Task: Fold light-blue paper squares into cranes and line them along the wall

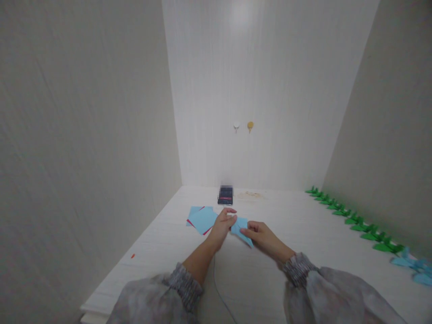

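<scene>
Grey sleeves (158,294) fill the bottom of the frame, gathered at the wrists, which leaves the fingers clear. Right of centre, in the lower half, the left hand (222,222) pinches the left edge of a folded blue paper (242,222). The right hand (255,232) grips its right side, fingers curled and thumb laid on top; two-sided holding probably steadies it. I can't tell whether its lower tip touches the table (168,265).

Just left of the left hand, blue sheets (201,219) with red edges showing lie overlapped, likely for easy reach. Beyond the hands sits a phone (225,195), perhaps placed for viewing. A cable (218,288) runs from under the left arm to the bottom edge. Down the right, green pieces (386,246) line the wall, blue pieces (422,277) nearest, presumably out of the hands' way.
</scene>
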